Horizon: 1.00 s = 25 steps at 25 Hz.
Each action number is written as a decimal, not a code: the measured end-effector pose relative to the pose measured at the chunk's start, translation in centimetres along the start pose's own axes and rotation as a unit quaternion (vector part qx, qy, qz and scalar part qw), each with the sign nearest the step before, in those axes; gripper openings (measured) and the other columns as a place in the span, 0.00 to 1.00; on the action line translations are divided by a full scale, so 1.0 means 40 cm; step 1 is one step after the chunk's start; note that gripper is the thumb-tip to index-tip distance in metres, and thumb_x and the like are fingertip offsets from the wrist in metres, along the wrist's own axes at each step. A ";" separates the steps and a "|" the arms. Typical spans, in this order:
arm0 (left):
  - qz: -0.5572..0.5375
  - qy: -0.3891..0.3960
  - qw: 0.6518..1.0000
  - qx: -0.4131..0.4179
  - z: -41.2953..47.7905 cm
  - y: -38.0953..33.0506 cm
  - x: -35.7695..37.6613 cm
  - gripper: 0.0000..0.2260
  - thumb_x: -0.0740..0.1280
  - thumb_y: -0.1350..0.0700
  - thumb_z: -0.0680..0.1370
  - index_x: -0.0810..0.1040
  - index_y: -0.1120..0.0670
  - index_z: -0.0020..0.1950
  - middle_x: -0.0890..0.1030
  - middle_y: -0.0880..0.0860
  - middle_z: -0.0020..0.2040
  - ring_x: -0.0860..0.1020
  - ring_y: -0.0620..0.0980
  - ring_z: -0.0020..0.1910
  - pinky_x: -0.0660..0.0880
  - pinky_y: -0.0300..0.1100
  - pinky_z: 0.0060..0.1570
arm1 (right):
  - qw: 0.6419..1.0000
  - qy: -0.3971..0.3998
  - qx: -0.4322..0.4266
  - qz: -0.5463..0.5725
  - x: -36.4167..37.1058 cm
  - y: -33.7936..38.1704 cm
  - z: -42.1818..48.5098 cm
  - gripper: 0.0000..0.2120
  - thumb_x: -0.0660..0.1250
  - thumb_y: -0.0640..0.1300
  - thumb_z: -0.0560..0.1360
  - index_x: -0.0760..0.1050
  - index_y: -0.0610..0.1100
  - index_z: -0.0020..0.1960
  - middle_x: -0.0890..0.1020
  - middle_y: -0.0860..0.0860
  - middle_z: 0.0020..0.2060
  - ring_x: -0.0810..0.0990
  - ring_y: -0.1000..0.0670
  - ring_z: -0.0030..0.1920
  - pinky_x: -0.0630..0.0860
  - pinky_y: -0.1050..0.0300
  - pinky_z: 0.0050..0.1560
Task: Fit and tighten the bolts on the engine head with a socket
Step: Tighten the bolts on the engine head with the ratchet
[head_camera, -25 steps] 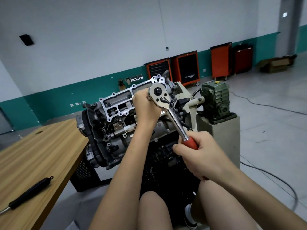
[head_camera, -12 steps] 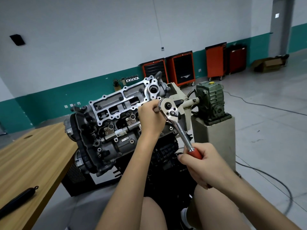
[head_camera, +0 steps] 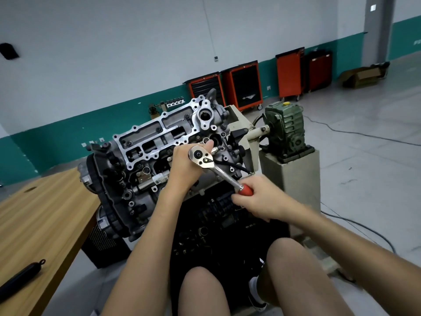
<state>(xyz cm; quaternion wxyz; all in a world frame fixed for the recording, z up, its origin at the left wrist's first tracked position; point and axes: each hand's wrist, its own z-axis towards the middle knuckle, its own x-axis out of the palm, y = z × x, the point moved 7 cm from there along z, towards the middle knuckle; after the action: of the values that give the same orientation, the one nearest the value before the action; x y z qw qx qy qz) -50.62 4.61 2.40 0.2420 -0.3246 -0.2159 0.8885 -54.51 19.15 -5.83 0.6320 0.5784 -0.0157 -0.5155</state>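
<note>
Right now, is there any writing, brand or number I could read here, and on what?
No text here is legible.
White sticker on the engine head: print blurred, too small.
White marks on the far-right green wall band: blurred, cut off.
Ratchet: no readable marking.

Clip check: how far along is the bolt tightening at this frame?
Done: a few dark bolt heads already sit in the engine head. In hand: the left hand holds the ratchet wrench at its head while the right hand grips its red handle. Left: many rim holes look empty; tightness cannot be judged.
</note>
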 end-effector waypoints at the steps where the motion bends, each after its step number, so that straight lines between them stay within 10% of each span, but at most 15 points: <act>1: 0.005 0.010 1.000 -0.002 0.001 -0.006 0.003 0.28 0.66 0.56 0.78 0.62 0.47 0.19 0.64 0.45 0.18 0.61 0.42 0.20 0.60 0.37 0.29 | 0.998 0.014 -0.016 -0.052 -0.040 0.007 0.019 0.16 0.68 0.40 0.72 0.66 0.44 0.29 0.68 0.53 0.22 0.67 0.55 0.20 0.67 0.60 0.23; 6: 0.004 -0.015 0.999 -0.033 -0.003 -0.008 0.006 0.28 0.63 0.53 0.80 0.56 0.48 0.22 0.59 0.45 0.21 0.56 0.43 0.25 0.56 0.41 0.30 | 0.973 -0.003 -0.071 -0.219 -0.166 0.043 0.072 0.12 0.68 0.41 0.71 0.71 0.44 0.31 0.73 0.51 0.25 0.72 0.52 0.26 0.70 0.54 0.30; 15: 0.003 -0.040 0.998 -0.055 -0.007 -0.001 0.010 0.25 0.63 0.51 0.79 0.55 0.51 0.27 0.59 0.50 0.25 0.56 0.47 0.28 0.57 0.44 0.33 | 0.959 -0.071 0.065 0.266 0.238 0.045 -0.065 0.13 0.65 0.39 0.74 0.64 0.43 0.34 0.68 0.47 0.22 0.66 0.51 0.19 0.63 0.59 0.21; 21: 0.010 0.066 0.998 -0.017 0.004 0.004 0.004 0.26 0.65 0.54 0.79 0.66 0.46 0.20 0.64 0.44 0.19 0.61 0.41 0.22 0.62 0.33 0.29 | 0.989 0.061 -0.027 -0.136 -0.083 0.018 0.038 0.14 0.66 0.37 0.73 0.67 0.45 0.32 0.70 0.54 0.24 0.67 0.59 0.21 0.66 0.64 0.25; 25: -0.016 0.032 0.999 -0.024 0.000 0.006 -0.002 0.26 0.65 0.53 0.79 0.59 0.48 0.22 0.61 0.44 0.22 0.58 0.42 0.24 0.58 0.40 0.31 | 0.965 -0.017 -0.071 -0.252 -0.152 0.044 0.077 0.09 0.67 0.40 0.70 0.70 0.44 0.33 0.73 0.51 0.25 0.73 0.51 0.27 0.70 0.56 0.29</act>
<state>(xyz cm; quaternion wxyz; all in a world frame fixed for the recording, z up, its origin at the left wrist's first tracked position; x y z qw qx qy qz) -50.63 4.39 2.30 0.2547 -0.3554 -0.2342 0.8683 -58.13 20.69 0.01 0.5205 0.5088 0.1564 -0.6677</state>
